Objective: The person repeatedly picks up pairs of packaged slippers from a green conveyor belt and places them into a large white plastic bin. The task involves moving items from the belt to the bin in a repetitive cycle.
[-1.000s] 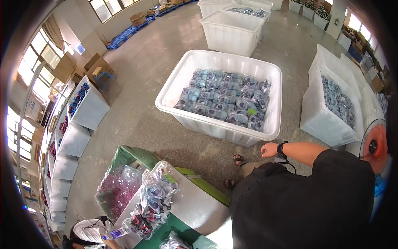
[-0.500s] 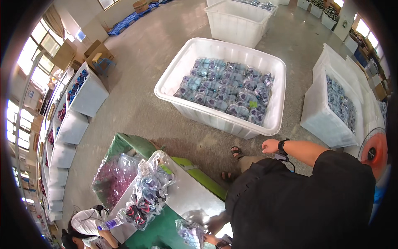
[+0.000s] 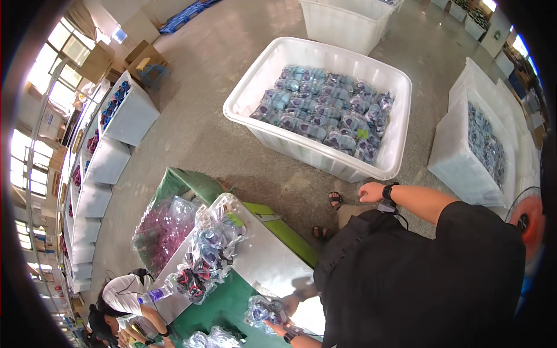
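My left hand, dark band on its wrist, is closed on a clear plastic bag over the table's green surface. Bluish-purple things that look like small shoes are inside. A darker hand-like shape beside it looks like its reflection in the shiny metal tabletop. My right hand hangs low beside my body with fingers curled and nothing visible in it; its wrist also has a dark band. Left of the held bag, a heap of clear-bagged shoes lies on the table, and more bags lie at the lower edge.
Beyond my feet stands a large white bin filled with similar bags. More white bins line the left and right. A green-lined container adjoins the table. A co-worker bends at lower left. An orange fan is at right.
My left hand has moved a little up and left with the bag, which now shows its bluish contents. The whole view has shifted slightly, bringing more bags in at the bottom. My right hand stays low.
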Available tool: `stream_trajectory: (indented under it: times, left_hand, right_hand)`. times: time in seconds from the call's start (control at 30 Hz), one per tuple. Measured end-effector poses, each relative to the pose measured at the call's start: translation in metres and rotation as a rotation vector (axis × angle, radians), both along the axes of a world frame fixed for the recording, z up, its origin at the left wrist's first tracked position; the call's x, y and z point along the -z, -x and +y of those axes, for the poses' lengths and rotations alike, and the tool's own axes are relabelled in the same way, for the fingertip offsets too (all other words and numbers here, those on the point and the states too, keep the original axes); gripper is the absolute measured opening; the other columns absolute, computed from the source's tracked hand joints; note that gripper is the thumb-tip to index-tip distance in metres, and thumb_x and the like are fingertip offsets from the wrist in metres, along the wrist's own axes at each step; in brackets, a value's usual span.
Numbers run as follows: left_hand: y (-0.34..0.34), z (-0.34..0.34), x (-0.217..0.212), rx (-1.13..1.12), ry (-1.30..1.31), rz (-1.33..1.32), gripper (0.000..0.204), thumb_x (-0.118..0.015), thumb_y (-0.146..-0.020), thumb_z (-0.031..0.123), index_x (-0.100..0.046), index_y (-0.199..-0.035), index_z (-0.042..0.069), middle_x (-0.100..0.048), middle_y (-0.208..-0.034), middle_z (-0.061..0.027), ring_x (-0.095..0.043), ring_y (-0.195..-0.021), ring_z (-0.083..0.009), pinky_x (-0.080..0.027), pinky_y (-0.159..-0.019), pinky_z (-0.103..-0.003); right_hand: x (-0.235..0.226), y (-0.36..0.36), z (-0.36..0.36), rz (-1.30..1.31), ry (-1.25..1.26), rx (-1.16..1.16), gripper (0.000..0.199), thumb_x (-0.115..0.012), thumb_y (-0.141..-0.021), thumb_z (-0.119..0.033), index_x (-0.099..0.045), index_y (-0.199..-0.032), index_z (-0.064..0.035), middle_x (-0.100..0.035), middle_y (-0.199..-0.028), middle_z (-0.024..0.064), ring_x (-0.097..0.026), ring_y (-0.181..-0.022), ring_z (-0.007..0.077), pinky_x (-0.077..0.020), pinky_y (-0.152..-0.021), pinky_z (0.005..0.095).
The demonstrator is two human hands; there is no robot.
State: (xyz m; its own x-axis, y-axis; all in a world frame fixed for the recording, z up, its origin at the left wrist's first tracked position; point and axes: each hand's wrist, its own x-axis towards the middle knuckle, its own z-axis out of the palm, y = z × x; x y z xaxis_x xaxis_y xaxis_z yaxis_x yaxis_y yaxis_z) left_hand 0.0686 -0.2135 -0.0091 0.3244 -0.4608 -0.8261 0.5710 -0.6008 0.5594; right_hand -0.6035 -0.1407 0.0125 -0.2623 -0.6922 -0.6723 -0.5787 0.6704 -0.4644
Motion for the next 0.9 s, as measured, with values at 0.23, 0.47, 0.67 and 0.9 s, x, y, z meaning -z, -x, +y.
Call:
stream_trajectory:
  times: [0.23,0.47,0.67,0.9]
  left_hand:
    - [0.070,-0.028,-0.043,0.054,-0.068,-0.245,0.061,-0.055,-0.088,0.058,-0.063,-0.101,-0.001,-0.064,-0.084,-0.0098,-0.055,-0.053,-0.0188,-0.035,-0.039,-0.029]
    - [0.132,-0.039,-0.101,0.320,0.280,-0.394,0.053,-0.072,-0.085,0.042,-0.048,-0.106,0.000,-0.055,-0.087,-0.0076,-0.057,-0.068,-0.0194,-0.044,-0.051,-0.030]
    - [0.242,-0.091,-0.147,0.624,0.223,0.210,0.029,-0.061,-0.093,0.028,-0.054,-0.110,0.006,-0.062,-0.103,-0.0077,-0.061,-0.092,-0.0188,-0.049,-0.079,-0.035]
    - [0.348,-0.117,-0.165,0.663,0.294,0.371,0.039,-0.055,-0.098,0.021,-0.037,-0.131,0.008,-0.056,-0.121,-0.0125,-0.060,-0.107,-0.0246,-0.053,-0.089,-0.041]
  right_hand:
    - [-0.042,0.006,-0.019,-0.044,0.206,-0.007,0.045,-0.065,-0.084,-0.038,-0.062,-0.111,-0.0030,-0.067,-0.102,0.0144,-0.065,-0.097,0.0307,-0.0503,-0.081,0.0404]
    - [-0.148,-0.060,-0.109,-0.303,0.630,-0.155,0.038,-0.061,-0.087,-0.029,-0.060,-0.114,-0.0011,-0.064,-0.090,0.0118,-0.063,-0.089,0.0286,-0.0490,-0.078,0.0409]
    - [-0.196,-0.126,-0.138,-0.270,0.898,-0.587,0.056,-0.076,-0.078,-0.028,-0.054,-0.124,-0.0054,-0.055,-0.119,0.0156,-0.055,-0.111,0.0333,-0.0469,-0.091,0.0410]
    - [-0.223,-0.089,-0.133,-0.072,1.044,-0.536,0.083,-0.086,-0.061,-0.027,-0.049,-0.135,-0.0104,-0.044,-0.136,0.0174,-0.038,-0.133,0.0363,-0.0308,-0.109,0.0478]
